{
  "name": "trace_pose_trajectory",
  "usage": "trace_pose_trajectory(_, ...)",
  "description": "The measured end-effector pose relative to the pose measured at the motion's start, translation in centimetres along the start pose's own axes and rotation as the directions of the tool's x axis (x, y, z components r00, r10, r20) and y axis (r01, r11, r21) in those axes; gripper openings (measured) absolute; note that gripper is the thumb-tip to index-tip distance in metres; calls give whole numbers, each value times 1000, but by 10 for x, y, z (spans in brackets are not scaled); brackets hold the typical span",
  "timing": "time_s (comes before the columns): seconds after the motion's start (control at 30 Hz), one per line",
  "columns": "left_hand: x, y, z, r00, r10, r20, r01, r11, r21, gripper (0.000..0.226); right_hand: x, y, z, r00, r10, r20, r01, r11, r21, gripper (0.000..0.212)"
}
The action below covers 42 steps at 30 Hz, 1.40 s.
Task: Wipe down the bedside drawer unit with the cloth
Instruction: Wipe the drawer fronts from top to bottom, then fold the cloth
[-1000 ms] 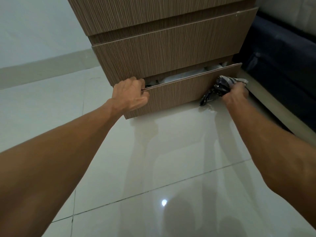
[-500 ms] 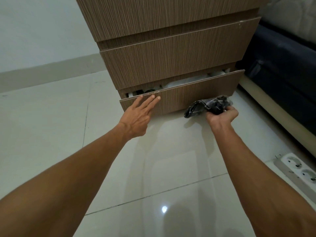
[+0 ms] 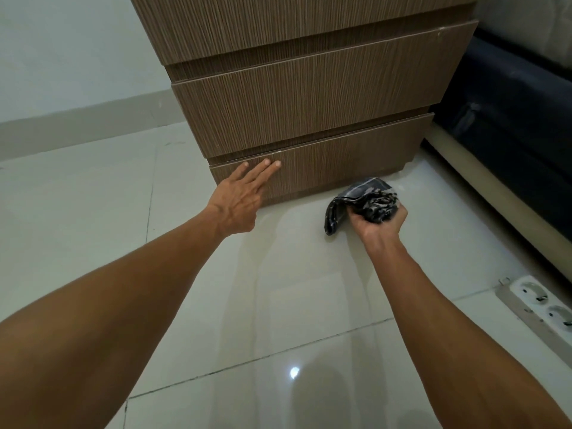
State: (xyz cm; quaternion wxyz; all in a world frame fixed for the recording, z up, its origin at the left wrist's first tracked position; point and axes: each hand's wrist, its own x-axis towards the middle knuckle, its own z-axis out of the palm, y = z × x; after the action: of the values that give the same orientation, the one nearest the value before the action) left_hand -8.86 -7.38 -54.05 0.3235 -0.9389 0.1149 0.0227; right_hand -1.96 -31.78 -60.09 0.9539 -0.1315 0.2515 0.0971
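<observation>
The bedside drawer unit (image 3: 303, 97) is brown wood-grain with three drawer fronts, standing on a glossy tiled floor. Its bottom drawer (image 3: 334, 159) sits flush and closed. My left hand (image 3: 241, 199) is flat with fingers stretched out, the fingertips touching the left end of that bottom drawer front. My right hand (image 3: 379, 222) is shut on a bunched dark patterned cloth (image 3: 362, 202), held just above the floor in front of the unit's lower right part, apart from the wood.
A dark blue bed base (image 3: 510, 125) with a pale plinth stands right of the unit. A white power strip (image 3: 538, 308) lies on the floor at the right edge. A light wall with a skirting board (image 3: 80, 119) runs behind on the left.
The bottom drawer went from partly open to closed under my left hand, which let go of its top edge and flattened. My right hand drew the cloth back and down from the drawer's right end.
</observation>
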Motion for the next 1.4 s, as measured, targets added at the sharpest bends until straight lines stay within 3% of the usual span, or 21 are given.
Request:
trace_pose_trajectory(0.27,-1,-1,0,1000,15,4,-15,1000,15,83,-26,87,0,934,358,2,-357,931,-80,57)
trace_pose_trajectory(0.43,-3,1,7,999,34,27,-35,999,28,85,-27,139,18,896,443,36,-440,896,-55,57)
trace_pose_trajectory(0.73,-7,-2,19,999,41,8,-42,997,58,83,29,96,54,922,376,-94,-386,914,-128,68)
trace_pose_trajectory(0.93,-7,3,18,999,46,13,-46,997,62,77,64,25,56,952,217,-213,-264,939,-221,70)
trace_pose_trajectory(1.1,-5,6,15,999,36,16,-37,998,51,74,80,-25,59,971,90,-224,-152,947,-282,74)
trace_pose_trajectory(1.4,-5,9,8,997,21,76,-24,999,38,72,97,-89,55,928,-196,-318,67,925,-375,53)
